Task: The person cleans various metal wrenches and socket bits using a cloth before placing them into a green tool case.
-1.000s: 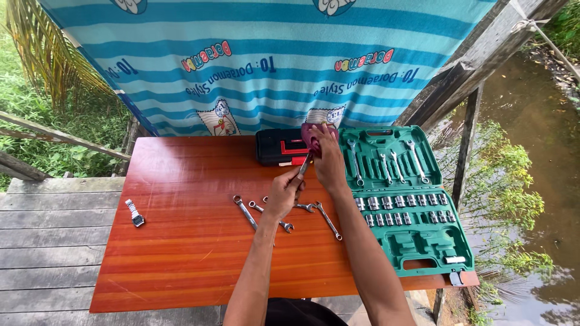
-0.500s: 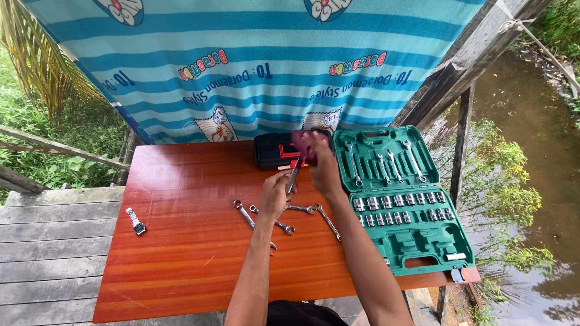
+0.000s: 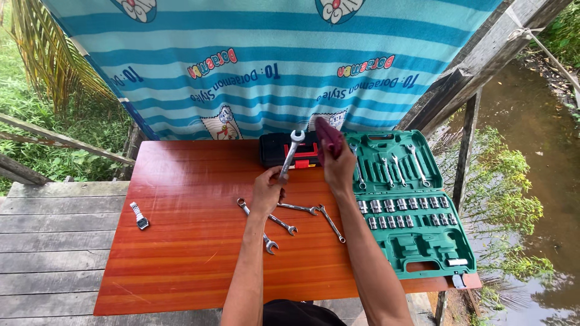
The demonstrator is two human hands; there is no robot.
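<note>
Above table [image 3: 181,253]: left hand [image 3: 267,193] holds wrench [image 3: 290,154], right hand [image 3: 338,166] cloth [image 3: 327,136].

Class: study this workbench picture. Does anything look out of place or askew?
Yes. A wristwatch lies alone near the table's left edge, far from the tools. Several wrenches lie scattered at angles outside the green case.

Bare tabletop [image 3: 181,241] lay open at left, only watch [image 3: 139,215] near edge. Wrenches [image 3: 284,214] cluttered centre; green case [image 3: 417,241] blocked right side, black box [image 3: 275,151] rear.
</note>
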